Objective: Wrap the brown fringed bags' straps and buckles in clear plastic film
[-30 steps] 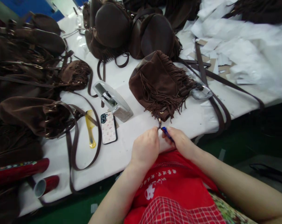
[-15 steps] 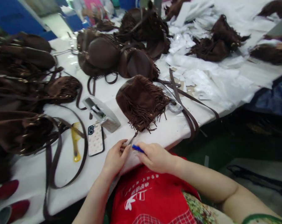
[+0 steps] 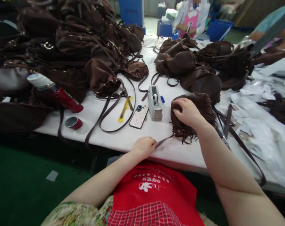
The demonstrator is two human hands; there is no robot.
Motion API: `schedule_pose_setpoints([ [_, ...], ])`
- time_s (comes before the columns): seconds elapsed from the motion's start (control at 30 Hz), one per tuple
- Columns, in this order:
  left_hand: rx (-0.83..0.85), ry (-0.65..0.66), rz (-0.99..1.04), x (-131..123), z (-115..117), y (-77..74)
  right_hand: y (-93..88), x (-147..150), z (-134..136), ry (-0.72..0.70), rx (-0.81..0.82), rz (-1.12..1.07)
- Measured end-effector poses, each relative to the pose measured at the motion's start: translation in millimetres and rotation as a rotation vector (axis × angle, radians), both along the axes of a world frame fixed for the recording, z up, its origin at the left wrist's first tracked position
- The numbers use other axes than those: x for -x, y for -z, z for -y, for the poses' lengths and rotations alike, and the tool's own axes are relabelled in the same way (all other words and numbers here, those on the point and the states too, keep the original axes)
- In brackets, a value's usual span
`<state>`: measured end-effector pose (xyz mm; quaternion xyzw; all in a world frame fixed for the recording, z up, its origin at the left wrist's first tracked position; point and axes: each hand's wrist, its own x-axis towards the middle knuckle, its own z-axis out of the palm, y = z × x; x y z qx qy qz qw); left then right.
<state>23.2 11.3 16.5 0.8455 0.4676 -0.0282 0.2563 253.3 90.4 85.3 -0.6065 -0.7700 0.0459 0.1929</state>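
A brown suede bag with fringe lies on the white table in front of me. My right hand is closed on the bag's top left part. My left hand sits near the table's front edge, pinched on a thin brown strip that runs from the bag's fringe. A small blue pen-like thing lies on the table beside the tape dispenser.
A grey tape dispenser, a phone and a yellow comb lie left of the bag. Brown bags are heaped at left and behind. White scraps cover the right. A red cup stands front left. Another person works far back.
My right hand has let go of the blue thing and moved up onto the fringed bag. My left hand still pinches the strip. The camera has swung up and left.
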Motion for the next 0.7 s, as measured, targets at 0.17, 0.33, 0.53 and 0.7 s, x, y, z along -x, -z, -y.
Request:
schedule_pose_setpoints([
  [0.17,-0.067,0.018,0.03,-8.5,-3.1,-0.8,52.4,-35.7,61.5,-0.2,0.23,0.147],
  [0.33,-0.123,0.047,0.045,-22.1,-7.4,1.4,91.8,-40.4,82.3,-0.165,0.228,0.076],
  [0.53,-0.16,0.089,0.027,-44.4,-17.5,7.6,100.3,-33.6,73.4,-0.168,0.201,0.023],
  [0.7,-0.174,-0.094,0.078,-28.4,-28.8,-4.1,113.3,-32.3,54.2,-0.059,0.111,-0.006],
])
